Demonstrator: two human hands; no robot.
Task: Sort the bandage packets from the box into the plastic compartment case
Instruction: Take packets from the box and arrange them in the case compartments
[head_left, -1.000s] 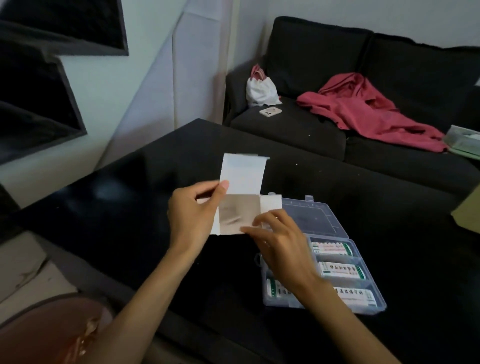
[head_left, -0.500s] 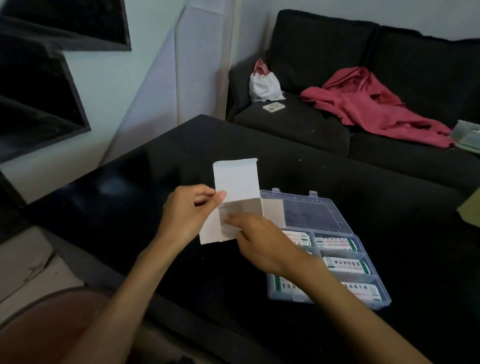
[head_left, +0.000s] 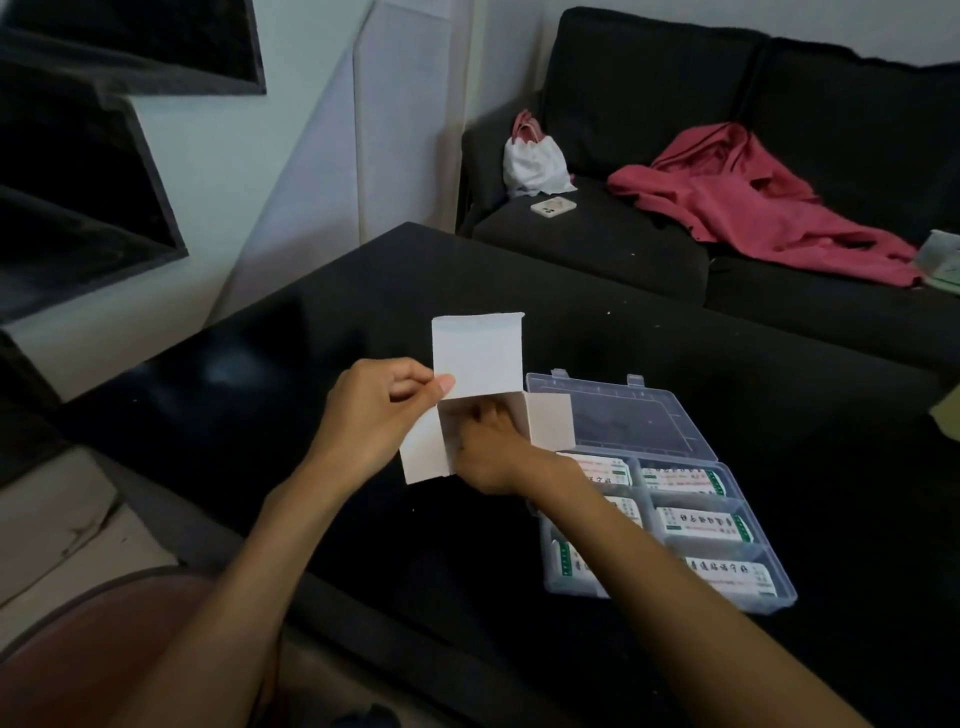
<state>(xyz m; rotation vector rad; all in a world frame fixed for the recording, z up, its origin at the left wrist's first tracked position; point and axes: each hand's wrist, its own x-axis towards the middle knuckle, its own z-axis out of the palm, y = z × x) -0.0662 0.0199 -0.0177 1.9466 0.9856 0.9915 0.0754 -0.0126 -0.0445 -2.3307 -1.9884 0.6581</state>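
- I see the left hand (head_left: 371, 415) with its grip pinching the small white cardboard box (head_left: 478, 395), flaps open, above the black desk (head_left: 260, 405).
- Right hand (head_left: 488, 457) reaches into the box; fingers hidden, grip unclear.
- Clear plastic compartment case (head_left: 623, 415) just right, white bandage packets (head_left: 701, 525) inside.

The box (head_left: 478, 364) is held above the surface (head_left: 260, 415), left of the compartment case (head_left: 670, 519), which lies on the surface with its lid (head_left: 613, 415) folded back behind it. The left hand (head_left: 374, 415) is at the box's left side; the right hand (head_left: 488, 457) reaches into the box from the front, its forearm crossing over the case's left compartments. Bandage packets (head_left: 701, 522) lie in the case's compartments. Behind the surface stands a sofa (head_left: 675, 93); on its seat lie a bag (head_left: 535, 161), a phone (head_left: 553, 207) just before the bag, and a garment (head_left: 753, 202) to their right.
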